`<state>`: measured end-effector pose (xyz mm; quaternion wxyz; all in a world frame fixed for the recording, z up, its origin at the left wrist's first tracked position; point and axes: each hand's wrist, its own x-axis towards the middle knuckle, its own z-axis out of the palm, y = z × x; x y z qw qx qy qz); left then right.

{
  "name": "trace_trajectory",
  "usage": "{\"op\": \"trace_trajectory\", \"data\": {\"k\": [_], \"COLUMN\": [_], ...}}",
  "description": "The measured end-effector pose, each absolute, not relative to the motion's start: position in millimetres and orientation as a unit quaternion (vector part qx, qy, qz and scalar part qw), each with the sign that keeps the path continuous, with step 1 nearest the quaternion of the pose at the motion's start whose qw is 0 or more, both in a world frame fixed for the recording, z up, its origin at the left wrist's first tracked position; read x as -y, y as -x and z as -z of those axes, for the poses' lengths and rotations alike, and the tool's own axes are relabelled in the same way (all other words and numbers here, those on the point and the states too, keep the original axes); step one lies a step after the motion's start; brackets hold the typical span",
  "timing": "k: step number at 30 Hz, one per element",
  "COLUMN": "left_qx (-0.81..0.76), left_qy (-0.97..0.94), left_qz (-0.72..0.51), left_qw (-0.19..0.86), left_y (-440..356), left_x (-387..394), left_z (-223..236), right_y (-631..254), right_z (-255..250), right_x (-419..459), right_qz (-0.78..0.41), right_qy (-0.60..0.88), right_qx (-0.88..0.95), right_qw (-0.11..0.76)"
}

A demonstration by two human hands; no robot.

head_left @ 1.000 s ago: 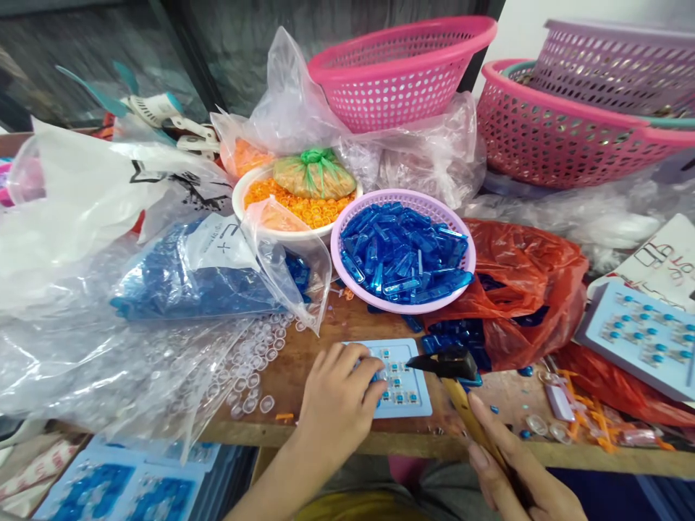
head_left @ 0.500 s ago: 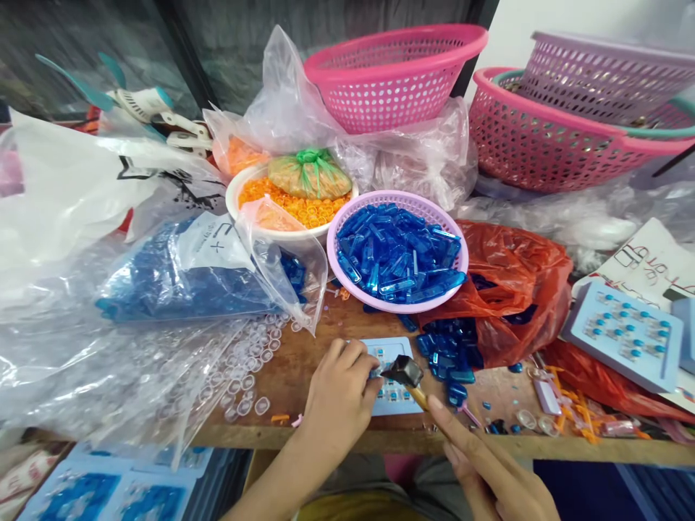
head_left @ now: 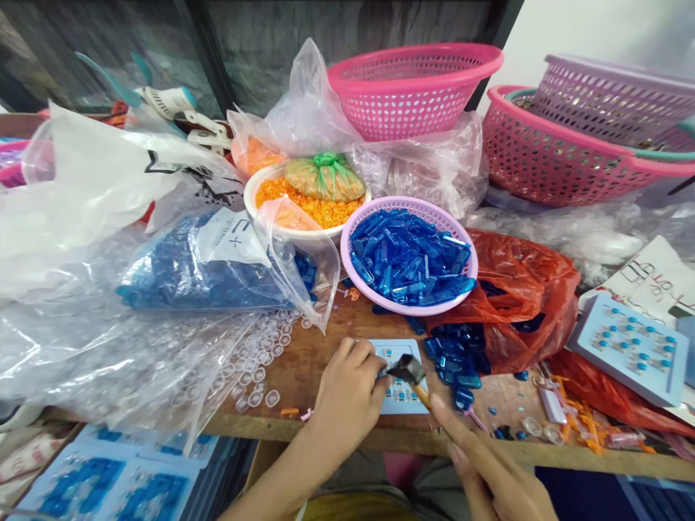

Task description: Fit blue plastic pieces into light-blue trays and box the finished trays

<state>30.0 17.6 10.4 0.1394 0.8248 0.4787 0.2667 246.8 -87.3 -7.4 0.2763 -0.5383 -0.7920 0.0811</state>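
Observation:
My left hand (head_left: 347, 394) rests at the left edge of a pale blue plastic jig plate (head_left: 402, 407), its fingertips pinched on a small blue part. Rows of small blue-and-white parts sit in the plate. My right hand (head_left: 489, 481) grips the wooden handle of a small hammer (head_left: 420, 391). The hammer's dark metal head (head_left: 408, 369) hangs just over the plate, next to my left fingertips. Part of the plate is hidden by my left hand and the hammer.
A lilac basket (head_left: 410, 253) of translucent blue pieces stands beyond the plate, with loose blue pieces (head_left: 453, 365) spilling from a red plastic bag (head_left: 524, 311). Clear rings (head_left: 255, 376) and plastic bags lie left. Another loaded jig plate (head_left: 624, 351) sits right. Pink baskets stand behind.
The hammer head has swung left from beside the plate to over it, close to my left fingers. My right hand has followed it. The whole view has shifted slightly.

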Motion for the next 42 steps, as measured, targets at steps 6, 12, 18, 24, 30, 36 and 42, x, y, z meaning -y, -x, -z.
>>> {"op": "trace_trajectory", "data": {"k": [6, 12, 18, 24, 30, 36, 42], "left_qx": [-0.518, -0.529, -0.516, -0.546, -0.548, -0.503, -0.499], "left_qy": [-0.786, -0.807, -0.791, -0.758, -0.771, -0.807, -0.793], "left_qz": [-0.336, -0.261, -0.303, -0.31, -0.314, -0.309, -0.344], "left_qw": [0.034, -0.03, 0.126, 0.18, 0.083, 0.01, 0.057], "left_y": [40.0, 103.9, 78.1, 65.3, 75.9, 51.0, 31.1], "left_x": [7.8, 28.8, -1.3, -23.9, -14.0, -15.8, -15.2], "left_z": [-14.1, -1.5, 0.2, -3.2, 4.1, -3.3, -12.1], "right_y": [-250.0, -248.0, -251.6, -252.6, -259.8, -258.1, -266.0], "right_z": [17.2, 9.8, 7.7, 12.2, 11.1, 1.3, 11.1], "right_x": [78.9, 77.3, 75.3, 78.2, 79.6, 77.8, 89.4], "right_qz": [-0.078, -0.122, -0.128, -0.131, -0.124, -0.111, -0.107], "right_qy": [0.525, 0.552, 0.555, 0.567, 0.592, 0.601, 0.624], "right_qx": [0.804, 0.764, 0.759, 0.748, 0.733, 0.72, 0.702], "right_qw": [0.269, 0.311, 0.316, 0.318, 0.311, 0.329, 0.325]}}
